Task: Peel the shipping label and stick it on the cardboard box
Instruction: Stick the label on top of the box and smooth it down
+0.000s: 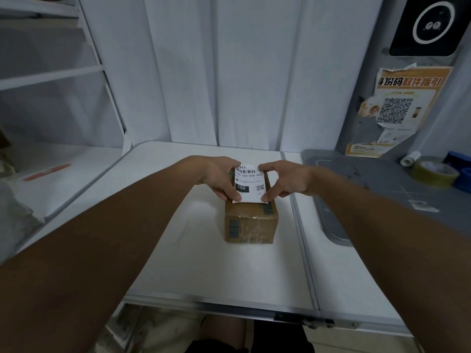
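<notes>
**Label on the box top**

I am watching both hands pinching the shipping label [249, 183]: left hand [221, 177] gripping its left edge, right hand [285, 180] its right, holding it against the cardboard box [251, 221] sitting on the white counter [204, 263].

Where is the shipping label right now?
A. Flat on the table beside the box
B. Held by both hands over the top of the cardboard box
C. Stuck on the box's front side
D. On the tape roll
B: both the left hand and right hand hold the shipping label by its edges over the top of the cardboard box.
</notes>
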